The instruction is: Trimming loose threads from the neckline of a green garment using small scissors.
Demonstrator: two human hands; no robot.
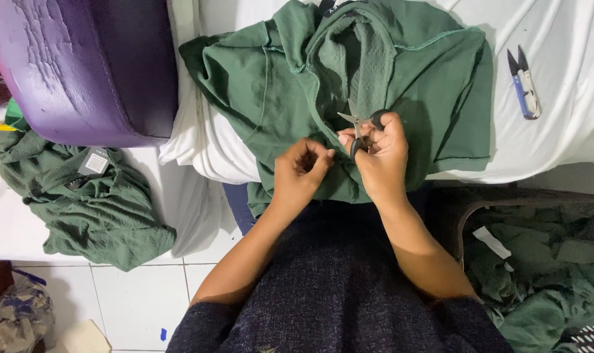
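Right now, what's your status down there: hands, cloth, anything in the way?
Right hand shut on small scissors, blades open. Left hand pinching green garment beside them. Thread snips lie apart on white sheet, nothing blocking.

Single head-worn view: you look steeply down, at close range, onto the green garment (375, 78), which lies centred just beyond your lap.

Dark navy flecked knit garment, forearms bare; no rings or watch visible

Soft, even overhead light; sharp focus, faint shadows.
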